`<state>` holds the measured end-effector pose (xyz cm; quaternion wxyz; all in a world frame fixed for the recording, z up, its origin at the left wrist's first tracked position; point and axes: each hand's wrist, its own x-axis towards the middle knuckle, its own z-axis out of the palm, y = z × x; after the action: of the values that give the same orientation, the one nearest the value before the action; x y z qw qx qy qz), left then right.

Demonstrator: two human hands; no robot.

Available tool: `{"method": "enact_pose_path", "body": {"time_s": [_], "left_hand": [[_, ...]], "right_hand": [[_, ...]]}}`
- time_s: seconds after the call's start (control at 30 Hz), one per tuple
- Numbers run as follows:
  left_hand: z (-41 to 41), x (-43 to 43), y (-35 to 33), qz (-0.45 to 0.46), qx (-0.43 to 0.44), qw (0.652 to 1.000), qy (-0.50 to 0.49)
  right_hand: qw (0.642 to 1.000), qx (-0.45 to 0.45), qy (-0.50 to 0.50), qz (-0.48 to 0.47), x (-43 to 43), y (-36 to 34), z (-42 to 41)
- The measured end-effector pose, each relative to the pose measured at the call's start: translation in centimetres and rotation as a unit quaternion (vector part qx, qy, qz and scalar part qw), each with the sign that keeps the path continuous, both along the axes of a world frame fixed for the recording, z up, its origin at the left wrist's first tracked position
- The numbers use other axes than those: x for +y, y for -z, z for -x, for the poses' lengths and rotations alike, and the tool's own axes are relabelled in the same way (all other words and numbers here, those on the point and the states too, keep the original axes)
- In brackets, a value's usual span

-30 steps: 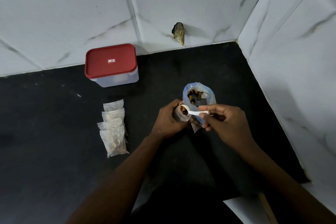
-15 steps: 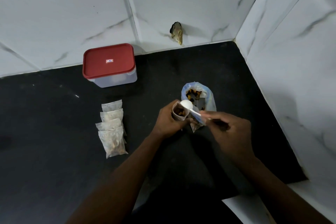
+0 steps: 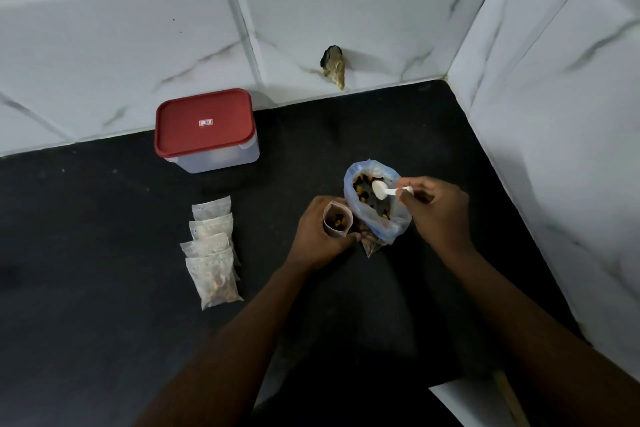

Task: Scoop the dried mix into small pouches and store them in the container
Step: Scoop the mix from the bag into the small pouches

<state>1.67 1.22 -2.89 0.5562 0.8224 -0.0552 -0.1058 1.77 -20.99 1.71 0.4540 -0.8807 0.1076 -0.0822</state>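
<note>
Both hands are busy: the right hand point(image 3: 436, 211) pinches the scoop point(image 3: 381, 190) by its handle, bowl in the mouth of the open bag point(image 3: 393, 222) just left of it. The left hand point(image 3: 322, 232) is curled round an open, part-filled pouch point(image 3: 337, 220) right against the bag. Filled pouches point(image 3: 213, 253) lie overlapped well left of that hand, with the lidded container point(image 3: 207, 132) beyond them by the wall.

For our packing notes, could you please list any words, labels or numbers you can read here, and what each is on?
On the red lid of the container: one small red-and-white sticker, too small and blurred to read.
No print shows on the filled pouches, the open pouch, the blue bag or the white spoon.
</note>
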Motion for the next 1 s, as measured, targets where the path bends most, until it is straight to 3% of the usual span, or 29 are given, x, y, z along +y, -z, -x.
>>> {"method": "enact_pose_path", "body": {"time_s": [0.17,0.3,0.47,0.63,0.83,1.0], "left_hand": [[-0.3,0.0,0.1,0.001,0.013,1.000,0.007],[-0.4,0.1,0.4,0.003,0.017,1.000,0.013],[-0.4,0.2,0.4,0.005,0.021,1.000,0.013],[-0.5,0.3,0.4,-0.006,0.018,1.000,0.014],[-0.3,0.5,-0.2,-0.012,0.000,1.000,0.007],[-0.3,0.6,-1.2,-0.008,0.012,1.000,0.002]], "right_hand": [[0.999,0.012,-0.035,0.029,1.8,0.8,-0.8],[0.987,0.091,0.050,-0.121,2.9,0.7,-1.3],[0.888,0.186,0.205,-0.368,2.5,0.4,-1.8],[0.794,0.208,0.255,-0.511,1.6,-0.3,-1.8],[0.771,0.203,0.235,-0.556,0.8,-0.9,-1.1],[0.787,0.177,0.183,-0.561,0.5,-2.7,0.0]]}}
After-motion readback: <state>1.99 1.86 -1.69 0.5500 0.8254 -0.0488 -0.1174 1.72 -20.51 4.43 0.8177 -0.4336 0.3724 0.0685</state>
